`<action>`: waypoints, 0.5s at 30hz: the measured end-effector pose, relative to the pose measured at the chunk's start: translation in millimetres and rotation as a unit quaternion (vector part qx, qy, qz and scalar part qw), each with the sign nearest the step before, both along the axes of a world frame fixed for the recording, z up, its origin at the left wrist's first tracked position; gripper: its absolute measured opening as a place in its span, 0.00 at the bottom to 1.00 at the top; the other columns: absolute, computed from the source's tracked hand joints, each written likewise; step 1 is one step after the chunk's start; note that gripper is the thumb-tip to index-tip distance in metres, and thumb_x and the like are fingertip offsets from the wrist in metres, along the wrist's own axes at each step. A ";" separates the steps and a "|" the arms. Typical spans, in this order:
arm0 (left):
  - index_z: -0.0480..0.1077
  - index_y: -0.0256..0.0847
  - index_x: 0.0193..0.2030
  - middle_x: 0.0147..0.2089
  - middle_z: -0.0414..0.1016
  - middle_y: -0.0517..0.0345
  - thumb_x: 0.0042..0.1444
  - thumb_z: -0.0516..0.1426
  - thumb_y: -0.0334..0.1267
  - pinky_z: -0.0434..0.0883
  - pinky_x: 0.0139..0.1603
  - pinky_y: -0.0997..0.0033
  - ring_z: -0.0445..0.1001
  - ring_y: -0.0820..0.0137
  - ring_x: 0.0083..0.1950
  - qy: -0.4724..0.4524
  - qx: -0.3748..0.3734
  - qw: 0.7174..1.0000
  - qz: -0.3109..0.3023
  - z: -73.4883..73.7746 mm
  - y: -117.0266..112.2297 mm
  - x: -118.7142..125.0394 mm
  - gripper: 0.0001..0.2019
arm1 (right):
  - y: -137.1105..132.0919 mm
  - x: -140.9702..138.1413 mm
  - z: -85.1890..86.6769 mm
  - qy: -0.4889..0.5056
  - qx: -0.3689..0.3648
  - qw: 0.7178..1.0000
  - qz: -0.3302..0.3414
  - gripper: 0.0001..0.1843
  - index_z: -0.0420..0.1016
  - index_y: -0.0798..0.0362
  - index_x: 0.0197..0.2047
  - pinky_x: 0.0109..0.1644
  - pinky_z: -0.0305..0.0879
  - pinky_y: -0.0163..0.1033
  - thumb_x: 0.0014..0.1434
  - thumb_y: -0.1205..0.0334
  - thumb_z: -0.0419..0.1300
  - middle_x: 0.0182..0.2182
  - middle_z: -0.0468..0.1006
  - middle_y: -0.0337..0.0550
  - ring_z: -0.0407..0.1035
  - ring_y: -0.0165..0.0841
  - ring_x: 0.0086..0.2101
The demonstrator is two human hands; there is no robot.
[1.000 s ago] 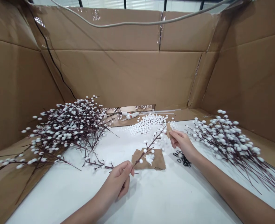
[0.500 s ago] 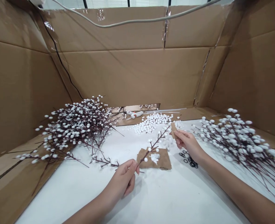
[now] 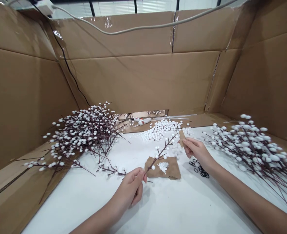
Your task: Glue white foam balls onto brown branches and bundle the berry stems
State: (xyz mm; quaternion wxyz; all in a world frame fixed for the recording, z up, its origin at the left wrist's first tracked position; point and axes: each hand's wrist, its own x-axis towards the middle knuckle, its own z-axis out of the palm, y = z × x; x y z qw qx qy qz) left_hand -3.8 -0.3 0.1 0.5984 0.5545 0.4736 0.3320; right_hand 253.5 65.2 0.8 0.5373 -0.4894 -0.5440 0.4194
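Observation:
Pinched in my left hand [image 3: 133, 186] is the lower end of a dark-red berry branch [image 3: 161, 152], slanting up to the right with a few white berries and several bare twig tips. My right hand [image 3: 196, 150] grips a small strip of brown cardboard [image 3: 181, 138] close to the branch's upper tip. Below the branch lies a torn cardboard piece [image 3: 174, 169] bearing a smear of white glue-like paste [image 3: 163, 166]. Another berry branch [image 3: 110, 169] rests on the white table just left of my left hand.
A heap of berry branches [image 3: 85, 130] stands at the left, another bunch [image 3: 250, 146] at the right. Loose white balls [image 3: 161, 128] lie at the back near a glue gun [image 3: 142, 121]. Black rings [image 3: 202, 170] sit under my right forearm. Cardboard walls [image 3: 138, 81] enclose the table.
The view has shifted slightly, so the whole scene sits a little lower and to the right. Both hands keep their holds, with almost no movement between the strip and the branch.

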 end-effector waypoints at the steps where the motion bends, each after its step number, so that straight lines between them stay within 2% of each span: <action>1: 0.58 0.42 0.27 0.05 0.49 0.74 0.54 0.45 0.55 0.41 0.14 0.79 0.37 0.81 0.10 -0.001 0.002 1.000 0.001 -0.1 0.0 0.0 0.18 | -0.5 -0.6 0.7 -0.001 0.000 1.000 0.000 0.20 0.67 0.54 0.25 0.20 0.50 0.33 0.50 0.43 0.57 0.14 0.59 0.31 0.54 0.24 0.15; 7: 0.59 0.42 0.27 0.06 0.50 0.74 0.56 0.44 0.53 0.42 0.14 0.80 0.38 0.81 0.09 0.002 -0.003 1.000 -0.009 0.5 0.4 -0.9 0.17 | -5.6 -5.0 6.6 -0.002 -0.003 1.000 -0.004 0.22 0.64 0.53 0.21 0.20 0.51 0.33 0.49 0.42 0.57 0.14 0.59 0.32 0.53 0.24 0.16; 15: 0.59 0.42 0.28 0.06 0.49 0.74 0.57 0.43 0.51 0.41 0.14 0.80 0.38 0.81 0.09 -0.008 -0.004 1.000 -0.002 0.2 0.8 -1.1 0.16 | -6.0 -4.9 6.2 0.004 -0.014 1.000 0.000 0.21 0.65 0.53 0.23 0.19 0.50 0.33 0.49 0.42 0.58 0.14 0.59 0.31 0.53 0.23 0.15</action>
